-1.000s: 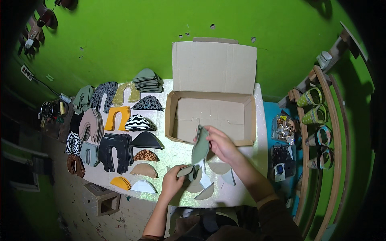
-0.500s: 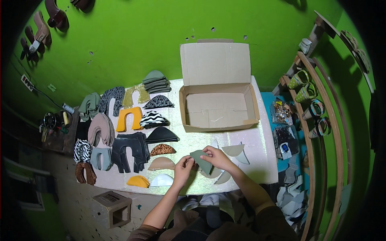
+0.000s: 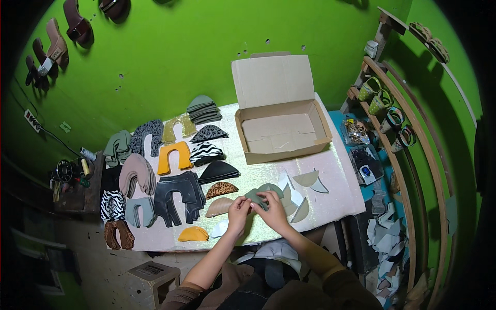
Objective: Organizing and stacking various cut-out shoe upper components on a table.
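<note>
Between both my hands, a little above the table front, is a dark green half-moon material piece (image 3: pixel 254 196). My left hand (image 3: pixel 238 213) pinches its left end. My right hand (image 3: pixel 272 211) grips the other end, its fingers bent over it. Another green piece (image 3: pixel 272 189) shows just behind my right hand. Beige half-round pieces (image 3: pixel 301 210) and white pointed pieces (image 3: pixel 295 194) lie right of my hands. A tan half-moon piece (image 3: pixel 220 206) lies left of my left hand, with a leopard-print stack (image 3: pixel 221 189) behind it.
An open cardboard box (image 3: pixel 281 133) stands at the back right of the table. Stacks of arched pieces (image 3: pixel 175 199) and folded half-moon stacks (image 3: pixel 219 171) fill the left side. A wooden rack (image 3: pixel 408 139) with sandals stands on the right, a stool (image 3: pixel 155 274) below left.
The green piece has turned and bent between my fingers, and my hands sit closer together. The whole view has shifted and tilted slightly.
</note>
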